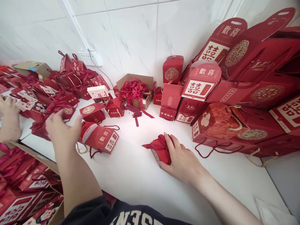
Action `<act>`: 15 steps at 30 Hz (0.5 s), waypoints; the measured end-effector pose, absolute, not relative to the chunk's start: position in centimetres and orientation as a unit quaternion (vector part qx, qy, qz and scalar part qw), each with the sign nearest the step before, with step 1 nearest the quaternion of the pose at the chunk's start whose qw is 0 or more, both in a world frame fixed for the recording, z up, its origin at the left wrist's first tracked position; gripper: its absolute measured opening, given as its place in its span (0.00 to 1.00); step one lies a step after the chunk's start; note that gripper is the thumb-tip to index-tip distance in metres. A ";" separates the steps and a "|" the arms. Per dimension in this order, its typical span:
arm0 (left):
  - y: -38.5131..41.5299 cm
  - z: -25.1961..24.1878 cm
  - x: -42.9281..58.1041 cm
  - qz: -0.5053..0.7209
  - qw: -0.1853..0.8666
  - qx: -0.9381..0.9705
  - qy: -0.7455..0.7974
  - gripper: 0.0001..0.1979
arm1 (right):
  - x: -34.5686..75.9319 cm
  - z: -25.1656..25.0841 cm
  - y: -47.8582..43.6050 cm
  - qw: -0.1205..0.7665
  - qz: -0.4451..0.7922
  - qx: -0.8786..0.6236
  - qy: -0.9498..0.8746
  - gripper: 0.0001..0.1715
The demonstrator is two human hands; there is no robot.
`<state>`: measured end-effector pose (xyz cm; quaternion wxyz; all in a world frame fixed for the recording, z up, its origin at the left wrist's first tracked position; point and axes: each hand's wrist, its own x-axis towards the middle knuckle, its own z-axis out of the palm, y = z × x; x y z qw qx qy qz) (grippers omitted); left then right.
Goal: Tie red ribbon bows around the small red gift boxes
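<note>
My right hand point(181, 157) grips a small red gift box point(161, 151) with a red ribbon bow on top, resting on the white table point(140, 175). Raised at the left, my left hand point(63, 126) has its fingers apart and holds nothing. Just beside it lies a red gift box point(106, 139) on its side, with cord handles and white labels. Behind my left hand are red boxes point(42, 107) tied with ribbon.
An open cardboard box point(150, 82) of red ribbons stands by the wall. Red gift boxes point(257, 90) are stacked at the right. At lower left, a carton point(47, 157) holds more red boxes. Another person's hand point(8, 107) reaches in at far left.
</note>
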<state>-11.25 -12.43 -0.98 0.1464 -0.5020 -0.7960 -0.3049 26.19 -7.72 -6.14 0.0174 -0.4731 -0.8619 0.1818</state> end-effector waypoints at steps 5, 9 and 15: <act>-12.6 -2.0 -0.3 -0.214 -0.145 -0.732 -0.630 0.43 | 28.1 -4.5 -6.8 0.108 0.249 -0.384 -0.883 0.53; -13.3 -4.3 4.9 -0.215 -0.347 -0.758 -0.509 0.53 | 29.6 -2.8 -7.0 0.139 0.302 -0.312 -0.890 0.60; -14.1 -5.0 5.8 -0.318 -0.386 -0.717 -0.486 0.54 | 30.0 -2.1 -7.9 0.185 0.294 -0.223 -0.911 0.61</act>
